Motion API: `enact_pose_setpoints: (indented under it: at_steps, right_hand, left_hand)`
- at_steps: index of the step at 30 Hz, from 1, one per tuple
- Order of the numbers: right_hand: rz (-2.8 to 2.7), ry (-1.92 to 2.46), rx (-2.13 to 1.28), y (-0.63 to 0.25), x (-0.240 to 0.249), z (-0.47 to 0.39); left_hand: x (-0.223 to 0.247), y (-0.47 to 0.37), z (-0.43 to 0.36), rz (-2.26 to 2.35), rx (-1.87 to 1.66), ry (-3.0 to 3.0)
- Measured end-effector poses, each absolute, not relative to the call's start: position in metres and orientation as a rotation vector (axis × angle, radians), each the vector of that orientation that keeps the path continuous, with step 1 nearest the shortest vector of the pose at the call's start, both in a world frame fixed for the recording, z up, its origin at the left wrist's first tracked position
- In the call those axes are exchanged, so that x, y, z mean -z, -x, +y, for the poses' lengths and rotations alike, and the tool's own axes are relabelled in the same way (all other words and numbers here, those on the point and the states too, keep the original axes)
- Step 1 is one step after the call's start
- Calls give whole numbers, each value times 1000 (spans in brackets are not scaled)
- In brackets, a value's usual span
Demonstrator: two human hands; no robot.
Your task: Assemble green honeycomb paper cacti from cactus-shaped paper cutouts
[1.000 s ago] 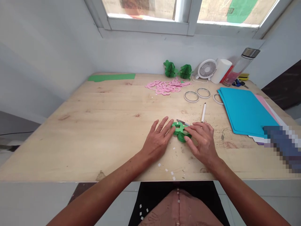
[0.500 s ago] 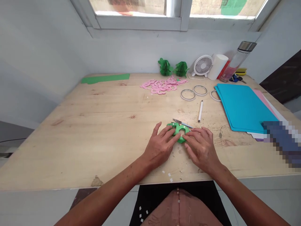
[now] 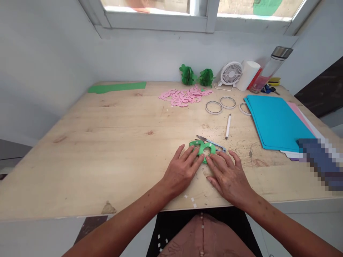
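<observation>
A green paper cutout (image 3: 203, 147) with rounded openings lies on the wooden table, small white squares stuck on its top. My left hand (image 3: 183, 167) rests with fingers spread on its left and lower part. On its lower right edge lie the fingertips of my right hand (image 3: 227, 174), whose fingers are also apart and flat. Part of the cutout is hidden under the fingers. Just behind it lies a pair of scissors or snips (image 3: 207, 140), partly covered by the paper.
Beyond are a white pen (image 3: 228, 126), tape rolls (image 3: 213, 107), pink paper cutouts (image 3: 184, 97) and green paper figures (image 3: 206, 77). A small fan (image 3: 230, 74) and a bottle (image 3: 270, 69) stand by the wall. Blue sheets (image 3: 278, 121) lie right, a green strip (image 3: 118, 87) far left.
My right hand's fingers have straightened and flattened onto the cutout's edge, uncovering the scissors' blue handle end. My left hand has barely moved, still pressing on the paper.
</observation>
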State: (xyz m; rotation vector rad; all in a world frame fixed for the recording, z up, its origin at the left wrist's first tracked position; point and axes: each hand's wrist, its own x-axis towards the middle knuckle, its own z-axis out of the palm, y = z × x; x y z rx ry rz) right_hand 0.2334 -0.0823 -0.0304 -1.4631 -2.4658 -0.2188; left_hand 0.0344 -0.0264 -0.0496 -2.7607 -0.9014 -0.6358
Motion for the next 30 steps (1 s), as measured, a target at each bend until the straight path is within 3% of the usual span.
enact_pose_setpoints:
  at_steps: [9, 21, 30]
  right_hand:
    - [-2040, 1557, 90, -252, 21, -50]
    - [-2102, 1602, 68, -253, 32, -23]
    - [-2072, 1575, -84, -254, 35, -18]
  left_hand:
    - [45, -42, -29, -1021, 746, 2741]
    - [31, -47, -31, -1143, 1150, 2658]
    - [32, -53, -27, -1028, 1028, 2665]
